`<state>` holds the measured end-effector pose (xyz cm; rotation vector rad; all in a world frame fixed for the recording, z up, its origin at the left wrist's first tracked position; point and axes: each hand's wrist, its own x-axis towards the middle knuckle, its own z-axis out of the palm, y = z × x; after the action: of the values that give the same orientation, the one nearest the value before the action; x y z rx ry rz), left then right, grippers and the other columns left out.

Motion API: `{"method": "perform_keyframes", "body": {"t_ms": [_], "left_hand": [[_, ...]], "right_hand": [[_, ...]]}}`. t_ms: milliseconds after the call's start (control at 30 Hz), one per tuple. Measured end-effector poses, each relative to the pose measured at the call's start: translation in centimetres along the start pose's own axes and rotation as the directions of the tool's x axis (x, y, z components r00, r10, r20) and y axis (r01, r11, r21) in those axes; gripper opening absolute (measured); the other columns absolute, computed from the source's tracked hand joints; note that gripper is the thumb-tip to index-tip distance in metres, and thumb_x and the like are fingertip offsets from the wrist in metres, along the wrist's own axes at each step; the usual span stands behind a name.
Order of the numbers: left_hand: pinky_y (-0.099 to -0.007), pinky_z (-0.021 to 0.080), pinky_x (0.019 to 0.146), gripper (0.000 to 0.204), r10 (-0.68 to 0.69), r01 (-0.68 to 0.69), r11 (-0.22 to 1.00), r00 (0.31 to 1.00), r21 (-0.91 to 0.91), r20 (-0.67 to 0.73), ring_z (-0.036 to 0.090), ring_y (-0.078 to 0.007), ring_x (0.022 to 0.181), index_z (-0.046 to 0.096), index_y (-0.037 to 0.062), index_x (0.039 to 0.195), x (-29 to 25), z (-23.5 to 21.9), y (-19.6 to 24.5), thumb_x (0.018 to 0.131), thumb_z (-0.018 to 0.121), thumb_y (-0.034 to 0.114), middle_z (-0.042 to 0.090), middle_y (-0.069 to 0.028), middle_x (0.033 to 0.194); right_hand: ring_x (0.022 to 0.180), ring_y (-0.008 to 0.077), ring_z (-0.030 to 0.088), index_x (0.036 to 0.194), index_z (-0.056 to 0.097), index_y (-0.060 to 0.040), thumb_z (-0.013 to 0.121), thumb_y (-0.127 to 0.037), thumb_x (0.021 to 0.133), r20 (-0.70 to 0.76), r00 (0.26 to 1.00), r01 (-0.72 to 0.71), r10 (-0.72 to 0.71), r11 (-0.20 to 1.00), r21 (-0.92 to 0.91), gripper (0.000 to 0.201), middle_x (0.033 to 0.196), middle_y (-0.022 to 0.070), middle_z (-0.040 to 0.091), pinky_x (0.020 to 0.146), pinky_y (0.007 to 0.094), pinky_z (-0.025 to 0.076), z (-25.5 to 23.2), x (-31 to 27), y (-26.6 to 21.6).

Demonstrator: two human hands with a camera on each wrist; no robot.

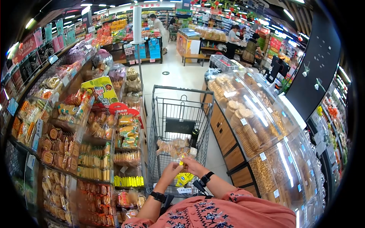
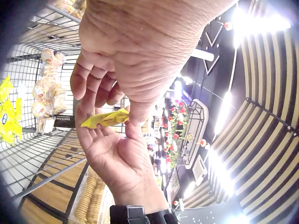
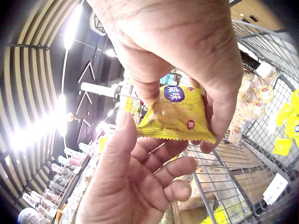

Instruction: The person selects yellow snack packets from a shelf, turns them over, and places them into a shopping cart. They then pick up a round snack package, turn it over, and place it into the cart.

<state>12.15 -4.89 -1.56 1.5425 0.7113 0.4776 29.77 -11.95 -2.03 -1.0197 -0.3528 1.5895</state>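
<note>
Both hands meet over the shopping cart (image 1: 155, 114) in the head view, around a small yellow snack packet (image 3: 175, 114). The packet has a crimped edge, a blue oval label and printed characters. My right hand (image 1: 194, 167) grips it between thumb and fingers. My left hand (image 1: 172, 173) has its thumb at one corner of the packet, with the forefinger along its lower edge and the other fingers loosely bent. More yellow packets (image 1: 184, 179) lie in the cart below the hands. Farther forward in it are a clear bag of round wrapped snacks (image 1: 173, 147) and a dark bottle (image 1: 194, 137).
Shelves of packaged baked snacks (image 1: 59, 148) line the left side, with a row of yellow packets (image 1: 129, 181) low down. Clear bulk bins of biscuits (image 1: 247, 125) stand close on the right. A pale aisle floor (image 1: 171, 74) runs ahead, where several people stand.
</note>
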Motion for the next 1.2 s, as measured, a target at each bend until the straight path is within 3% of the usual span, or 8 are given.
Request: {"method": "perform_keyframes", "body": {"t_ms": [267, 467, 567, 667, 1200], "left_hand": [[-0.0339, 0.051, 0.082, 0.045, 0.039, -0.039, 0.999, 0.999, 0.002, 0.003, 0.064, -0.0203, 0.09, 0.06, -0.0033, 0.108, 0.1, -0.4, -1.9, 0.091, 0.071, 0.036, 0.067, -0.0142, 0.099], [-0.0323, 0.051, 0.079, 0.042, -0.055, 0.055, 0.998, 0.998, -0.017, 0.023, 0.063, -0.0182, 0.088, 0.06, -0.0027, 0.108, -1.3, -1.1, 0.2, 0.091, 0.071, 0.034, 0.067, -0.0121, 0.099], [-0.028, 0.052, 0.069, 0.041, 0.028, -0.029, 0.999, 0.999, 0.04, 0.031, 0.063, -0.0133, 0.08, 0.059, -0.0002, 0.115, -0.8, -1.3, -1.9, 0.094, 0.068, 0.034, 0.066, -0.0075, 0.096], [-0.0318, 0.051, 0.079, 0.042, -0.027, 0.027, 1.0, 0.999, -0.001, 0.029, 0.063, -0.018, 0.089, 0.06, -0.0034, 0.109, -1.3, -1.4, -0.4, 0.092, 0.07, 0.034, 0.067, -0.0119, 0.099], [-0.0308, 0.052, 0.078, 0.039, -0.018, 0.018, 1.0, 0.999, -0.006, 0.044, 0.065, -0.0165, 0.088, 0.061, -0.0026, 0.11, -1.1, -1.6, -0.4, 0.092, 0.069, 0.031, 0.069, -0.011, 0.098]], "right_hand": [[0.085, 0.0195, 0.07, 0.11, 0.055, -0.0073, 0.059, -0.023, 0.1, -0.029, 1.0, 0.011, -0.011, 1.0, 0.001, 0.019, 0.1, 0.0068, 0.067, 0.079, 0.0359, 0.061, 1.1, -0.1, 0.4], [0.083, 0.0191, 0.07, 0.104, 0.053, -0.0094, 0.061, -0.025, 0.099, -0.051, 0.999, 0.007, -0.008, 1.0, -0.02, 0.018, 0.096, 0.0057, 0.065, 0.078, 0.0369, 0.061, 1.9, -0.5, 0.8], [0.082, 0.0189, 0.069, 0.103, 0.053, -0.0097, 0.062, -0.025, 0.098, -0.05, 0.999, 0.003, -0.004, 1.0, -0.025, 0.019, 0.095, 0.0052, 0.064, 0.078, 0.037, 0.061, 2.2, -0.7, 0.7], [0.083, 0.019, 0.069, 0.103, 0.053, -0.0096, 0.063, -0.025, 0.098, -0.058, 0.998, 0.001, -0.002, 1.0, -0.023, 0.02, 0.094, 0.0052, 0.064, 0.078, 0.0369, 0.061, 2.3, -0.7, 0.9], [0.083, 0.0196, 0.069, 0.103, 0.053, -0.0099, 0.064, -0.027, 0.097, -0.073, 0.997, -0.008, 0.007, 1.0, -0.011, 0.021, 0.096, 0.0054, 0.064, 0.078, 0.0378, 0.061, 2.3, -0.2, 1.3]]}}
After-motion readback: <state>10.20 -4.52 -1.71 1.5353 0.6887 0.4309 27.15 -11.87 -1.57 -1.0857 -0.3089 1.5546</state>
